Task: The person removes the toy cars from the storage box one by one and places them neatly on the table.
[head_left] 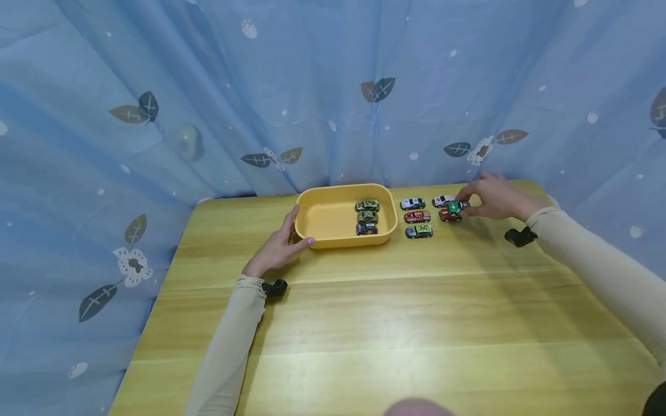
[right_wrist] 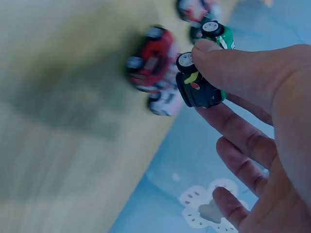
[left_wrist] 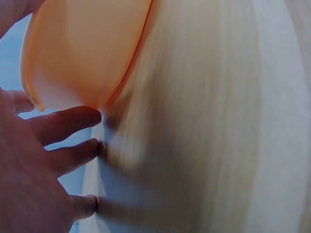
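Observation:
My left hand [head_left: 278, 245] holds the left end of a yellow plastic tray [head_left: 340, 243], thumb at the front rim and fingers along the side. In the left wrist view, its lower fingertips [left_wrist: 90, 204] come down to the tabletop. My right hand [head_left: 494, 197] pinches a green toy car [right_wrist: 204, 90] between thumb and fingers. That car hangs over a red toy car [head_left: 448, 216], with a white toy car [head_left: 442, 200] just behind. Inside the tray, a camouflage car [head_left: 367, 205], an olive car [head_left: 367, 216] and a blue car [head_left: 366, 229] line up along the right end.
Right of the tray, a white-and-green car [head_left: 413, 203], a red-orange car [head_left: 417, 216] and a blue-and-yellow car [head_left: 419, 231] stand in a column on the wooden table [head_left: 333, 335]. A blue patterned curtain [head_left: 322, 104] hangs at the table's back edge.

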`<state>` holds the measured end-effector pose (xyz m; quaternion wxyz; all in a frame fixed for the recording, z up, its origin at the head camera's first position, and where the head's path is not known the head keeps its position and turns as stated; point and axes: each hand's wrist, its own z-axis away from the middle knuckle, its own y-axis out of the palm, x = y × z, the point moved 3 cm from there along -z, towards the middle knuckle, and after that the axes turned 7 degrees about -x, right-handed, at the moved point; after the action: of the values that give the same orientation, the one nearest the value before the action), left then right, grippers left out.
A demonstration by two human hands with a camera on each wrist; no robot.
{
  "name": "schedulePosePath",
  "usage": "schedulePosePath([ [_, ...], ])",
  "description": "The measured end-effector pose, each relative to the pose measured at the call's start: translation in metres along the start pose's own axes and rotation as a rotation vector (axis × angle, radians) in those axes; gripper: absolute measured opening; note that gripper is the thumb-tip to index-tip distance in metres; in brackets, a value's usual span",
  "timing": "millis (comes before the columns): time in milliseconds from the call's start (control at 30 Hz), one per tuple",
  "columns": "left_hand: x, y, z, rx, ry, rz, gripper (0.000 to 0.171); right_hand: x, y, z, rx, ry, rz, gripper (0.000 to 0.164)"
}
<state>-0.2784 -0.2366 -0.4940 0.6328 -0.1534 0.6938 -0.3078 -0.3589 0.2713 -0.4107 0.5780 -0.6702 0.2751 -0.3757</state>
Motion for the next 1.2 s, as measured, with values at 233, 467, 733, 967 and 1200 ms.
schedulePosePath([
  [233,0.0,-0.001,0.002,-0.01,0.0,0.011,0.105,0.007,0.017,0.013,-0.004,-0.068,0.066,0.034],
  [467,0.002,0.001,0.002,-0.005,-0.001,0.003,0.104,0.009,0.035,0.018,-0.006,-0.076,0.035,0.034],
  [733,0.003,0.001,0.0,-0.008,0.002,-0.004,0.103,0.008,0.043,0.021,0.0,-0.063,0.019,0.035],
  [967,0.002,0.001,0.0,0.003,0.013,0.012,0.103,0.006,0.045,0.02,-0.016,-0.083,0.044,0.034],
  [1200,0.003,0.001,0.0,-0.002,0.015,0.017,0.102,0.006,0.046,0.021,-0.004,-0.053,0.042,0.036],
])
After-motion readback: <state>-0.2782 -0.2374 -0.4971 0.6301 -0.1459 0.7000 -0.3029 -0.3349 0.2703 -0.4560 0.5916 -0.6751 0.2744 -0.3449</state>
